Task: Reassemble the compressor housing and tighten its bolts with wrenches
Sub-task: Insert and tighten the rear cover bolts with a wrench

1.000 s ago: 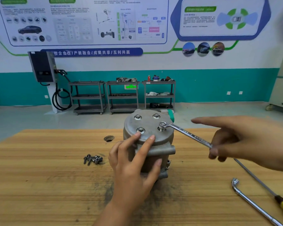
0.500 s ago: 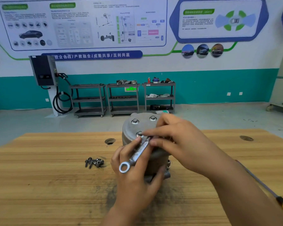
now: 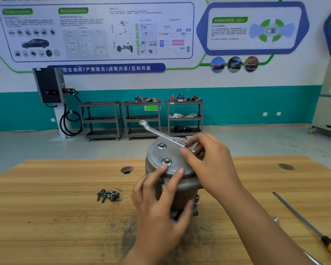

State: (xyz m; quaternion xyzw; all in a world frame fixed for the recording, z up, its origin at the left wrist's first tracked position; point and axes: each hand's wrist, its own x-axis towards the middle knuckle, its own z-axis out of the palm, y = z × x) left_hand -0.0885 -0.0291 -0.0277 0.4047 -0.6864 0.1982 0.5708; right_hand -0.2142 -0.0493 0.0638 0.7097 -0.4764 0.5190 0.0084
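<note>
A grey metal compressor housing [image 3: 172,167] stands upright on the wooden table [image 3: 55,217], bolts seated in its round top cover. My left hand [image 3: 159,205] wraps the near side of the housing, fingertips on the cover's rim. My right hand [image 3: 206,161] pinches a silver wrench [image 3: 157,131] at its near end over a bolt on the cover's right side; that bolt is hidden by my fingers. The wrench handle points up and away to the left. Two bolts [image 3: 166,161] on the cover's left show plainly.
A small heap of loose bolts [image 3: 108,195] lies left of the housing. A yellow-handled screwdriver [image 3: 313,230] lies at the right near the table's front. Round holes [image 3: 127,169] are cut in the tabletop. Shelving carts stand by the far wall.
The wrench has swung from pointing toward me over my left hand to pointing away to the upper left. My right hand has shifted to the cover's right side. My left hand stays put.
</note>
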